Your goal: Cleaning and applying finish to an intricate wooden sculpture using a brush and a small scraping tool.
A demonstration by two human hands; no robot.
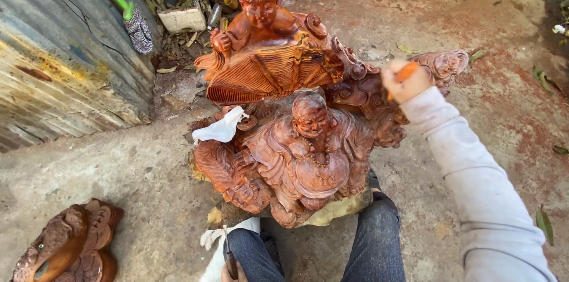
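**A:** Head view, looking down: what sits at the middle?

**B:** Large reddish wood carving (296,134), resting on the concrete floor (118,163), just beyond the knees in grey trousers (367,240). Two laughing figures cut into it, one seated high behind a ribbed fan shape, one round-bellied below with beads on the chest.

**A:** And the right hand?

**B:** Right hand (405,82) raised at the carving's right side, against the curled cloud-like ornament, fingers clamped around an orange-handled tool (406,72). Working end hidden behind the hand, so cannot tell its kind. Pale long sleeve (468,175) running back toward the lower right corner.

**A:** Left hand?

**B:** Left hand (232,271) barely in view at the bottom edge, closed on a thin dark tool (227,252) standing upright. Beside it something white (214,246), too cropped to name.

**A:** Anything lying on the carving?

**B:** Crumpled white cloth (220,128), tucked on its left side under the fan.

**A:** Further out?

**B:** Smaller brown carving (71,246) at the floor's lower left corner. Rusty corrugated metal wall (53,69) along the left. Green-handled mop (127,12) leaning on it. Bottles and dry leaves (195,9) heaped at the far edge behind the carving.
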